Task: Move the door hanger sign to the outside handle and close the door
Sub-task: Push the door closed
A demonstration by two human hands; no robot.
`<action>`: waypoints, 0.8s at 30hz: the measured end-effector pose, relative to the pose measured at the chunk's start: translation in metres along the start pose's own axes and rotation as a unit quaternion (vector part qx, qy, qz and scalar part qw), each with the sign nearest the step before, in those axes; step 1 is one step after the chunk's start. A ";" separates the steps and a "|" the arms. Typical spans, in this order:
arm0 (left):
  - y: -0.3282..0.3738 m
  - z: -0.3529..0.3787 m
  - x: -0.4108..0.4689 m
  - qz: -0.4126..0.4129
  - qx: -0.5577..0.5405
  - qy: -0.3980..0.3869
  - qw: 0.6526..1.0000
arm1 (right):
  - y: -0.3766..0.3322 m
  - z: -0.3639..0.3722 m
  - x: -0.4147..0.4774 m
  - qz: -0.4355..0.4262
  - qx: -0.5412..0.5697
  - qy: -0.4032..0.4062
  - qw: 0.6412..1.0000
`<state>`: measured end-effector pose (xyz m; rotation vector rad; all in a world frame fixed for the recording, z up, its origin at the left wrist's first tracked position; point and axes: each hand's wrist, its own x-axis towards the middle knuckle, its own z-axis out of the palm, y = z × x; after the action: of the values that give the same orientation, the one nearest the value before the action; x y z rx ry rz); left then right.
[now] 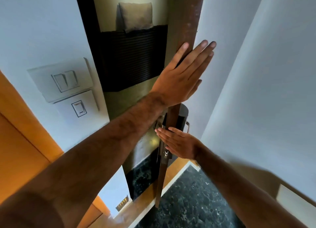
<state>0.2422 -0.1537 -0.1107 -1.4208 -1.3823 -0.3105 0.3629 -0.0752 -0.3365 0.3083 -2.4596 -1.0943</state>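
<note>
From the head camera: the left hand lies flat and spread, fingers straight, against the edge of the brown door, grasping nothing. The right hand, also flat and empty, rests by the lock plate. I can't make out the hanger sign, nor any readable writing.

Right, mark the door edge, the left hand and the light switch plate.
door edge (189, 22), head view, brown edge face above the hands.
left hand (179, 73), head view, back of the hand.
light switch plate (63, 80), head view, upper plate's rocker area.
</note>
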 end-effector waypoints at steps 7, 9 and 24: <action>-0.051 0.000 -0.033 -0.015 0.045 -0.028 0.998 | -0.022 0.009 0.014 -0.058 0.042 -0.055 0.996; -0.063 -0.002 -0.040 -0.016 0.067 -0.045 0.997 | -0.024 0.011 0.009 -0.067 0.085 -0.092 0.990; -0.108 0.044 -0.066 -0.012 0.253 -0.250 0.934 | 0.007 0.082 0.096 0.147 0.341 -0.175 0.912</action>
<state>0.1117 -0.1826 -0.1265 -1.0784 -1.7306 0.4044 0.2399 -0.0524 -0.3518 -0.0754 -3.0177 -0.1362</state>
